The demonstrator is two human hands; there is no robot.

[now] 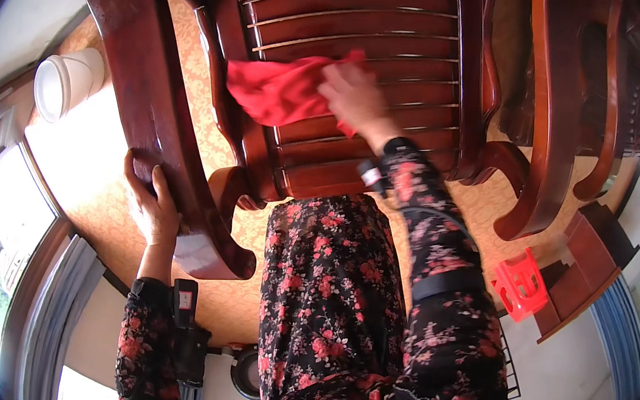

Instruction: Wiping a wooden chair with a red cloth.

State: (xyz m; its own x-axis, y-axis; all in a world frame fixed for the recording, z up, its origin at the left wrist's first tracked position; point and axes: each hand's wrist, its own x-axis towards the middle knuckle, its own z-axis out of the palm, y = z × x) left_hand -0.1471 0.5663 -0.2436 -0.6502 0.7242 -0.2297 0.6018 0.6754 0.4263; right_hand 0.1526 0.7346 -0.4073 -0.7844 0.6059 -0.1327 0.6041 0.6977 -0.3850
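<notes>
A wooden armchair with a glossy red-brown finish stands before me, its slatted seat (346,35) in the upper middle of the head view. On the slats lies a crumpled red cloth (276,90), with my right hand (357,93) over its right end, fingers bent onto it. My left hand (155,204) rests around the edge of the wide wooden armrest (145,88) at the left, its thumb on top. Part of the cloth under my right palm is hidden. Small dark devices are strapped near both wrists.
A white plastic bucket (67,84) stands beyond the left armrest. To the right are the curved arm of another wooden seat (549,138), a red plastic stool (521,285) and a brown wooden cabinet (587,269). Patterned tan flooring (235,303) shows around the chair. Blue curtains hang at the right.
</notes>
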